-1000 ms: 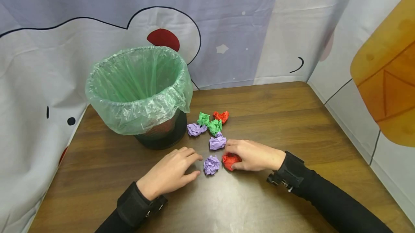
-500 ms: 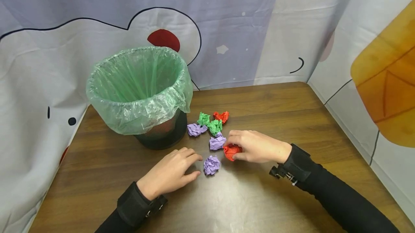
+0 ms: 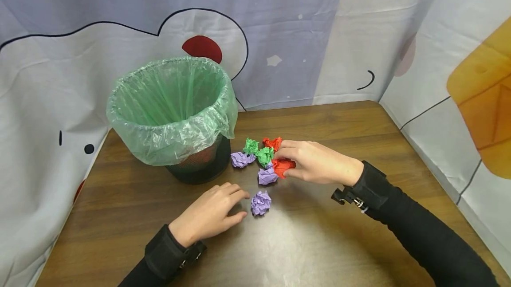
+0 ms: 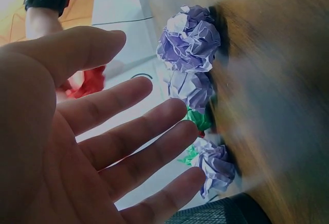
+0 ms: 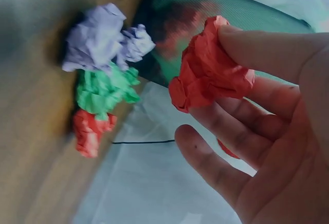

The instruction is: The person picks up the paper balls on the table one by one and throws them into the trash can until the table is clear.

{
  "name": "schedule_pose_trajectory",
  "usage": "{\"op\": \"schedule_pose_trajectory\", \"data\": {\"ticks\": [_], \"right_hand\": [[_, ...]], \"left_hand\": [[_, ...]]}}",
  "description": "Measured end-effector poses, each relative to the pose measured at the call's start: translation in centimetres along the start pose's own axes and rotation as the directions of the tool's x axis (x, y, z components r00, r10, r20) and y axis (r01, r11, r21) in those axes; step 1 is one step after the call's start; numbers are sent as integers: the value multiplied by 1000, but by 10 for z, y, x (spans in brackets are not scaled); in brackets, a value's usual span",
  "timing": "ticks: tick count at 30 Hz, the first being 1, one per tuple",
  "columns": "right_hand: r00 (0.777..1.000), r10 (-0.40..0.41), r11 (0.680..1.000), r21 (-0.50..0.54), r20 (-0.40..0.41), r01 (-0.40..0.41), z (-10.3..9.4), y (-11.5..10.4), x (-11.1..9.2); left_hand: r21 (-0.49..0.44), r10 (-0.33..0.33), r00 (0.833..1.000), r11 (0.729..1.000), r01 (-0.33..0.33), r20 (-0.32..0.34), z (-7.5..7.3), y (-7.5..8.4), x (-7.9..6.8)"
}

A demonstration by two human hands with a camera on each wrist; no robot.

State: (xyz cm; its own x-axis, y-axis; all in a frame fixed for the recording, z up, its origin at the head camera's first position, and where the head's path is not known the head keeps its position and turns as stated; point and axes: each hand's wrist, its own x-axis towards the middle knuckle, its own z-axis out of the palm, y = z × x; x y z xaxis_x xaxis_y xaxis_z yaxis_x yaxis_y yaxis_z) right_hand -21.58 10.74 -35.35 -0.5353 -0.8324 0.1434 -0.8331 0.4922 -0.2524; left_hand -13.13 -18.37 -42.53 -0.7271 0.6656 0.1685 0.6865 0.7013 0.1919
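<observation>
My right hand [image 3: 315, 161] pinches a crumpled red paper ball [image 5: 213, 67] between thumb and fingers, held above the table in the right wrist view. Close by lie a purple paper ball [image 3: 266, 176], two green paper balls [image 3: 265, 156] that touch, and another red paper ball [image 3: 273, 143]. A second purple ball [image 3: 241, 159] sits near the bin. My left hand [image 3: 211, 213] has its fingers loosely spread and holds nothing. Just right of its fingertips is a third purple ball [image 3: 261, 203], apart from the hand.
A black mesh bin [image 3: 207, 163] with a green plastic liner [image 3: 191, 134] folded over its rim stands at the back left of the wooden table [image 3: 339, 123]. Something red shows through its mesh. A printed curtain [image 3: 287, 34] hangs behind and along the sides.
My right hand has lifted the red paper ball and carried it away from me, towards the back of the table. The left hand has stayed in place.
</observation>
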Motion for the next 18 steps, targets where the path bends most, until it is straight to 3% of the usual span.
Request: {"op": "schedule_pose_trajectory", "data": {"ticks": [18], "right_hand": [[982, -92, 996, 0, -167, 93, -51, -7, 33]], "left_hand": [[-2, 11, 1000, 1000, -11, 4, 0, 2, 0]]}}
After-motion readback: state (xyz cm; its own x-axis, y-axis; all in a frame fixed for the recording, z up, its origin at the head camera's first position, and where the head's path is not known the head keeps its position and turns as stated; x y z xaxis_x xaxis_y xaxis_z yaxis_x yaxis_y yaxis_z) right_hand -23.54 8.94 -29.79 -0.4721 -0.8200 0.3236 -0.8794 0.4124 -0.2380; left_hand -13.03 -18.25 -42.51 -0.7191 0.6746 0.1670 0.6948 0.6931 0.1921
